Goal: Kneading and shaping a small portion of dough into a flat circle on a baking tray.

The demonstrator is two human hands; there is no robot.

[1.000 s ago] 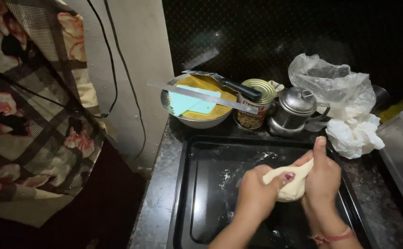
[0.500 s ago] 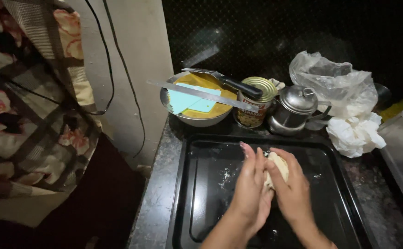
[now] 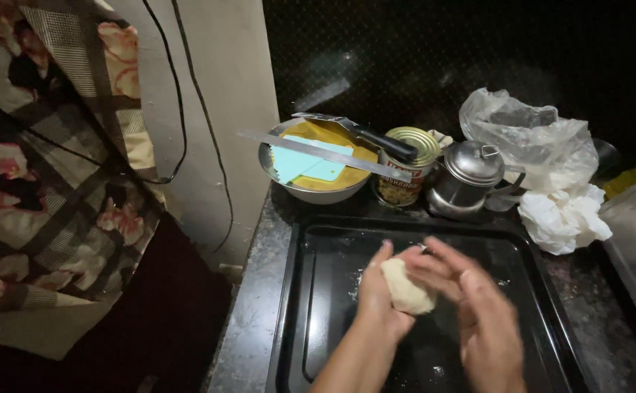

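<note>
A pale lump of dough (image 3: 406, 287) is cupped between both palms above a black baking tray (image 3: 318, 306). My left hand (image 3: 378, 298) presses it from the left, thumb up. From the right, my right hand (image 3: 474, 306) covers it with fingers spread over the top. Specks of flour lie on the tray floor beneath.
Behind the tray stand a metal bowl (image 3: 318, 191) with a teal scraper (image 3: 311, 163), a long knife (image 3: 325, 149) across it, an opened tin can (image 3: 403, 164), a small steel kettle (image 3: 471, 178), a plastic bag (image 3: 529, 138) and crumpled paper (image 3: 562, 218). A floral cloth (image 3: 49, 182) hangs left. The counter edge drops off at left.
The dough has gone from a stretched piece to a rounded lump. Both hands have closed around it and shifted slightly left over the tray.
</note>
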